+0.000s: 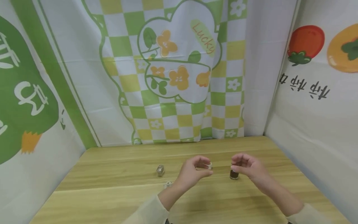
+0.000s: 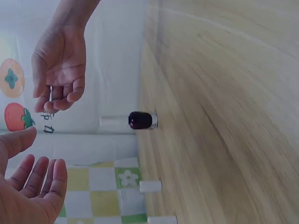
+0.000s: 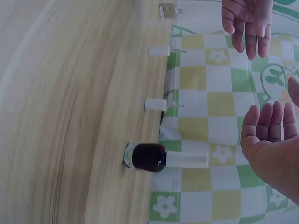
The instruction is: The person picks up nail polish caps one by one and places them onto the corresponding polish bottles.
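Note:
A nail polish bottle (image 1: 234, 174) with dark polish and a white cap (image 3: 187, 159) stands upright on the table. My right hand (image 1: 250, 168) hovers over it in the head view; the right wrist view shows those loosely bent fingers apart from the cap. To the left, my left hand (image 1: 194, 169) is raised with thumb and fingers spread, holding nothing. Beyond it, partly hidden in the head view, is a white piece (image 1: 210, 165). Two separate white caps (image 3: 159, 50) (image 3: 155, 104) stand on the table in the right wrist view, thin brushes pointing up.
Left of my left hand, a small glass bottle (image 1: 160, 170) stands on the wooden table (image 1: 117, 199). Another small clear object (image 1: 168, 184) sits nearer, partly behind my left wrist. Printed cloth (image 1: 173, 121) hangs along the table's back edge, with more at both sides.

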A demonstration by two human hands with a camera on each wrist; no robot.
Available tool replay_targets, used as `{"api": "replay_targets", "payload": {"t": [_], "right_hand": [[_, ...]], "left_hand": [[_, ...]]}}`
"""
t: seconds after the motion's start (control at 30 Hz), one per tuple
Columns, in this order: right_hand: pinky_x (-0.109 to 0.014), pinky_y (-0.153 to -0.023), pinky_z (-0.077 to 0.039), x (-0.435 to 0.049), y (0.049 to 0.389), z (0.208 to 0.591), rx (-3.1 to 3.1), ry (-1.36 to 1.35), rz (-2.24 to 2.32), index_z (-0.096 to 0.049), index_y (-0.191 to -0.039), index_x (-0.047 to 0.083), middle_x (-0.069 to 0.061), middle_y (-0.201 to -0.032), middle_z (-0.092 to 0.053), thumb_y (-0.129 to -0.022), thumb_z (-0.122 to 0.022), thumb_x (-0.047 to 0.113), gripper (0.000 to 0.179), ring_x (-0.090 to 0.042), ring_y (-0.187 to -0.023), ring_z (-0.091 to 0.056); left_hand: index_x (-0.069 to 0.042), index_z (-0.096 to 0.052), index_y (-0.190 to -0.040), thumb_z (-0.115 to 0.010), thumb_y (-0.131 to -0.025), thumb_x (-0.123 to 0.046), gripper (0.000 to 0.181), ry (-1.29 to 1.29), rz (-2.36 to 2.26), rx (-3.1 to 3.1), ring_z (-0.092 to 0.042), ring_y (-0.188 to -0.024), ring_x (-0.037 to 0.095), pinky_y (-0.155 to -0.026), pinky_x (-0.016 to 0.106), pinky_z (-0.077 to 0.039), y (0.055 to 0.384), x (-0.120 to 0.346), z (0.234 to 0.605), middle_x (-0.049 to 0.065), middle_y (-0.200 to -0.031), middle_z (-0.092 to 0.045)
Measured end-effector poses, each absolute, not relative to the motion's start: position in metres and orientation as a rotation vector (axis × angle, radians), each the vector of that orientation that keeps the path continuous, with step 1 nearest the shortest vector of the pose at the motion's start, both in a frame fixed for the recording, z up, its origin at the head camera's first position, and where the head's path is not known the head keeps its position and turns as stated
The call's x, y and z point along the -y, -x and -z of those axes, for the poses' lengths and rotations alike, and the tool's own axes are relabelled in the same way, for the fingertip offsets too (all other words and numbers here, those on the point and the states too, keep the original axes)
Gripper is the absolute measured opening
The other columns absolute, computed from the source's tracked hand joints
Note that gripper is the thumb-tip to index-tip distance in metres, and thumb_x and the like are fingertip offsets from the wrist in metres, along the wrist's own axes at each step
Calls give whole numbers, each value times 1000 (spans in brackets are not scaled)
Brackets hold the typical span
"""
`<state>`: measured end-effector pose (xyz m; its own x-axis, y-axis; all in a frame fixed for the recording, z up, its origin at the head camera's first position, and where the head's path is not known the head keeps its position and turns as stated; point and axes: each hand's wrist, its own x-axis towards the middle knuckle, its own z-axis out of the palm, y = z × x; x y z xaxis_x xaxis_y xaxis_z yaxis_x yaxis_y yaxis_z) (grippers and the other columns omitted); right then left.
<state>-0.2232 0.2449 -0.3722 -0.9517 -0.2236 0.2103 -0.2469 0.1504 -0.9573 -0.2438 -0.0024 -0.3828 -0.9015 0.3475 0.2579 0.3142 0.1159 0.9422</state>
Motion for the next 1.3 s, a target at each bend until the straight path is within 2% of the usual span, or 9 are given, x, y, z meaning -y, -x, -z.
{"api": "replay_targets", "payload": {"t": [0.3, 0.53, 0.77, 1.0, 1.1, 1.3], "right_hand": [[-28, -73, -54, -227, 223, 378, 2453, -508, -2001, -55, -113, -5, -14, -105, -59, -88, -73, 13, 35, -19, -92, -61], [-28, -85, -53, -212, 231, 386, 2445, -508, -2013, -56, -113, -6, -13, -105, -60, -85, -75, 12, 38, -22, -97, -60], [-27, -85, -52, -197, 238, 391, 2461, -519, -2049, -54, -117, -8, -19, -110, -58, -86, -73, 11, 40, -24, -99, -58], [-27, -84, -52, -182, 245, 397, 2487, -501, -2059, -55, -117, -6, -14, -107, -59, -86, -74, 11, 40, -24, -98, -58], [-27, -83, -52, -177, 250, 402, 2506, -480, -2044, -56, -116, -5, -12, -106, -59, -85, -74, 10, 39, -23, -96, -57], [-27, -82, -52, -169, 259, 414, 2547, -496, -1983, -55, -118, -8, -18, -109, -58, -85, -72, 7, 40, -22, -96, -57]], "left_hand": [[-6, -66, -110, -78, -82, -10, 31, -695, -1902, -2418, -62, -101, 26, -80, 25, -53, 231, 45, 384, 4, -106, -67], [-5, -65, -113, -77, -83, -12, 33, -712, -1902, -2422, -60, -103, 25, -82, 29, -53, 224, 71, 387, 6, -110, -65], [-4, -65, -111, -80, -79, -9, 35, -590, -1923, -2544, -61, -102, 25, -80, 28, -54, 221, 95, 391, 6, -107, -67], [-6, -66, -110, -81, -78, -8, 36, -499, -1824, -2679, -61, -101, 25, -78, 25, -53, 224, 119, 403, 6, -108, -66], [-9, -65, -111, -81, -78, -11, 37, -460, -1752, -2720, -60, -102, 25, -80, 27, -53, 224, 128, 409, 7, -112, -65], [-8, -64, -114, -83, -76, -18, 43, -400, -1651, -2765, -61, -102, 25, -81, 36, -54, 227, 140, 418, 9, -115, -65]]}}
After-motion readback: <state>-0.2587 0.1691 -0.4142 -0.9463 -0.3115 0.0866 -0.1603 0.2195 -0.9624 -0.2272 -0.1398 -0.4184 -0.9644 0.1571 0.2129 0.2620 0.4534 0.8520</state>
